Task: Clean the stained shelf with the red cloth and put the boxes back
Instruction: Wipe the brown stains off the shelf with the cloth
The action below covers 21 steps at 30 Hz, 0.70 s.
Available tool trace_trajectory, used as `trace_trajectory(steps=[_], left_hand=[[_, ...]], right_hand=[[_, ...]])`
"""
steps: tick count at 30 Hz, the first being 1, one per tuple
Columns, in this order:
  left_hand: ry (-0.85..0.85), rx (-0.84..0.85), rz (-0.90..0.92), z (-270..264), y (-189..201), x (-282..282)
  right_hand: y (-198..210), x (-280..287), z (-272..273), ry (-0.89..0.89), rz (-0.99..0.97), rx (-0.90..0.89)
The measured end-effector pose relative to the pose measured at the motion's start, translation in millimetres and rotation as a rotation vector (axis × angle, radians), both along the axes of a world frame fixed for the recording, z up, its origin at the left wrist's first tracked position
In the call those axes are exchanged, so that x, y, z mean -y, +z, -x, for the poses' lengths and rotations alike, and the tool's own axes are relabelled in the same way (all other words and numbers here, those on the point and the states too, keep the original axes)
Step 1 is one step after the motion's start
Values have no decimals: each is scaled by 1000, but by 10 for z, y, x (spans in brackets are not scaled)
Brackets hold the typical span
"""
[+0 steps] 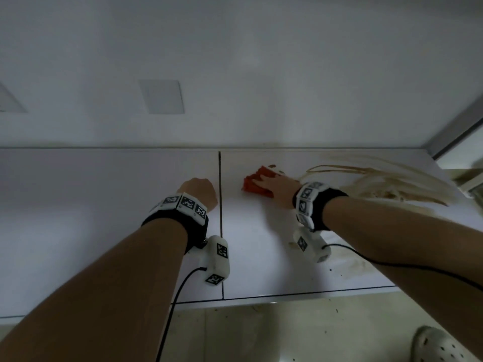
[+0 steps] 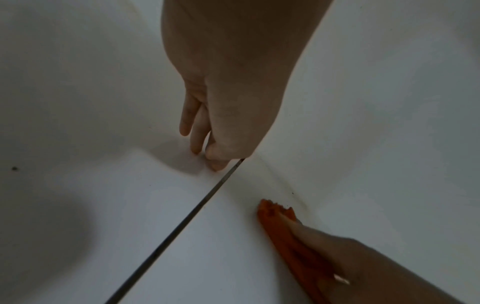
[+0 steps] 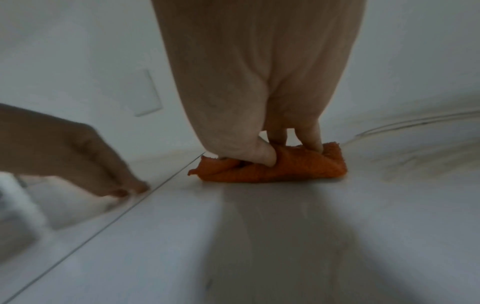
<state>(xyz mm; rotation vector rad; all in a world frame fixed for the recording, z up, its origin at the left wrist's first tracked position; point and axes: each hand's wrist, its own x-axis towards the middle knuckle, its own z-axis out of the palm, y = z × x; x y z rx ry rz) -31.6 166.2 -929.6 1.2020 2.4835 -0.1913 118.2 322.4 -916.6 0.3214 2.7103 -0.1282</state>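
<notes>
A white shelf (image 1: 261, 257) runs along a white wall (image 1: 261, 61), split by a thin dark seam (image 1: 221, 218) between two panels. On the wall above the left panel sits a pale square plate (image 1: 162, 96). Brownish smears (image 1: 379, 184) fan out in curved streaks across the right panel toward its far right corner, and a few dark specks lie near the front edge.

The red cloth (image 1: 257, 184) lies bunched and folded on the right panel, just right of the seam and near the back wall, at the left end of the streaks. The right hand (image 1: 277, 185) is on top of it; in the right wrist view the thumb and fingers (image 3: 265, 152) dig into the folds and bear the cloth down against the shelf, so the hand grips it.

The left hand (image 1: 200, 192) is on the left panel, right beside the seam. Its fingers are bent downward with the fingertips (image 2: 215, 162) touching the shelf surface, and it holds nothing.

Both wrists carry black bands with white marker blocks, each with a cable trailing off. Below the shelf edge is a tiled floor (image 1: 287, 333), where a pale perforated clog (image 1: 436, 346) shows at the lower right.
</notes>
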Motion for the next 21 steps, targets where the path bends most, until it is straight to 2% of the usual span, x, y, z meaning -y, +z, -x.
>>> trace_trajectory(steps=[2,6,14,21], left_hand=[[23,-5,-18,7,-13,-6],[51,12,-28,-3,-30,0],[22,20,16,-10,17,32],[43,44,-15,-4,19,20]], right_hand=[[8,216,-76,2,-4,55],[-55,501,37,14,133,96],[-162,107,465,20,60,76],[-129,-265,-185,-160,101,-17]])
